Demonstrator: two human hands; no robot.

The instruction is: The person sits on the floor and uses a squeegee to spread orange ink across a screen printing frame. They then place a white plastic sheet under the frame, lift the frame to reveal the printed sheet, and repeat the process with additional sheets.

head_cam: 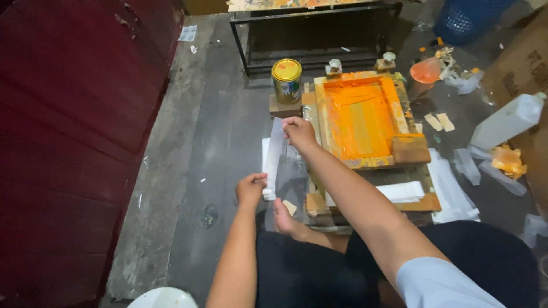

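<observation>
**Both hands on a white strip beside the orange print screen**

Person sits on the dark floor, seen from above. Left hand pinches the near end of a narrow white strip, fingers closed on it. Right hand grips the far end, fingers curled around the top edge. Strip is stretched between the two hands, roughly upright on its long edge, just left of the wooden-framed screen

Screen mesh is coated in orange ink. A wooden block squeegee rests on the frame's near right corner. Frame sits on a low board; two clamps at its far edge

A tin can with a yellow lid stands on a small wood block, touching the frame's far left corner

More white sheets lie under the near edge of the board and spread out to the right. A bare foot rests near the left hand

White plastic bottle lies tilted well right of the screen. Blue basket at far right corner. Red panel wall fills the left side
</observation>
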